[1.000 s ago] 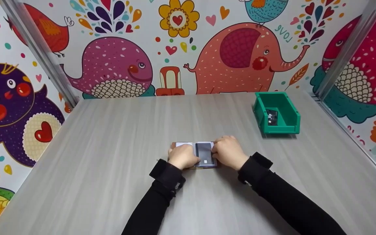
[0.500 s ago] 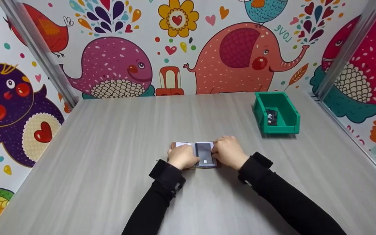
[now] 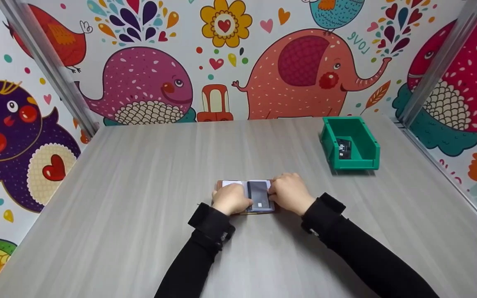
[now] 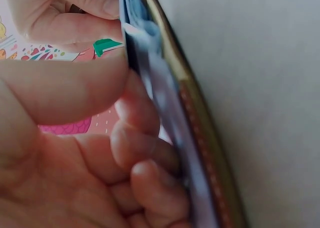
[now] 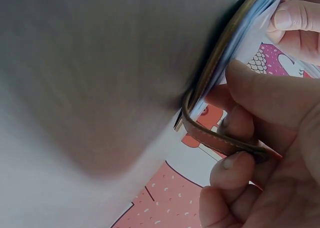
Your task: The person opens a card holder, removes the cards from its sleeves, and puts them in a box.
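A brown leather card holder (image 3: pixel 220 183) with clear sleeves lies spread open on the table in the head view. On its right side a dark card (image 3: pixel 258 192) with a small pale square shows. My left hand (image 3: pixel 232 198) covers much of the left side, its thumb at the card's lower left corner; in the left wrist view thumb and forefinger pinch the sleeve edge. At the right side, my right hand (image 3: pixel 291 192) grips the edge of the sleeves. The right wrist view shows a stitched leather strap (image 5: pixel 215 139) running from the cover to among its curled fingers.
A green plastic bin (image 3: pixel 356 164) stands at the back right of the table, with black card-like items (image 3: pixel 344 149) inside. Patterned walls (image 3: pixel 147 74) close off the back and sides. Bare wood-grain table (image 3: pixel 147 174) surrounds the card holder.
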Tool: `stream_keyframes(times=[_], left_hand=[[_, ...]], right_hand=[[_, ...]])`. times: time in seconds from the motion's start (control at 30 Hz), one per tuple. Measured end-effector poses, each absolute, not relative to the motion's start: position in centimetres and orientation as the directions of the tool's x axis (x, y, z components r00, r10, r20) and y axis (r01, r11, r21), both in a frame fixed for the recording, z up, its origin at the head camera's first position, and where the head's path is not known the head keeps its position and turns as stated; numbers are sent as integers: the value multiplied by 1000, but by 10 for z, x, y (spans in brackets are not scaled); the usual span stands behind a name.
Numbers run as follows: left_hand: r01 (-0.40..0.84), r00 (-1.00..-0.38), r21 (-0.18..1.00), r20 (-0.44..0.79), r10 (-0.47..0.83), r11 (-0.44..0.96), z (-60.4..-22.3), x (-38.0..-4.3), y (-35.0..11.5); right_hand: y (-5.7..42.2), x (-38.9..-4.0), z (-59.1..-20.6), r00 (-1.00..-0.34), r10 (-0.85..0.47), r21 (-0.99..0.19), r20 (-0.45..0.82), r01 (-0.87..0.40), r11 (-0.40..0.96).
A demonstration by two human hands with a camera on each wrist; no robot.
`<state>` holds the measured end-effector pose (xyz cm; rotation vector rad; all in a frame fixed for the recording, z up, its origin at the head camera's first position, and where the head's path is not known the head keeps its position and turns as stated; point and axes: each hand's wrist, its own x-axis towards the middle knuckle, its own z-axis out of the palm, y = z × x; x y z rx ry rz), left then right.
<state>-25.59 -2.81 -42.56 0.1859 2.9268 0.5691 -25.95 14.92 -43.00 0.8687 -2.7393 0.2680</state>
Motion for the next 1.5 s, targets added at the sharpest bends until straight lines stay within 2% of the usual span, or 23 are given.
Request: stream_keyframes(times=[0.37, 0.77, 1.17, 1.5], left_hand=[[96, -980, 401, -120, 156, 911, -428, -257, -32], [68, -973, 438, -170, 156, 896, -422, -261, -45], [73, -947, 604, -208, 244, 794, -419, -266, -63], [87, -937, 665, -199, 288, 742, -418, -269, -71]], right_hand=[[149, -259, -431, -797, -534, -89, 282, -576, 813], [151, -261, -434, -786, -557, -60, 268, -590, 805], [151, -261, -436, -773, -558, -56, 302, -599, 799], [151, -261, -433, -774, -561, -59, 294, -600, 798]])
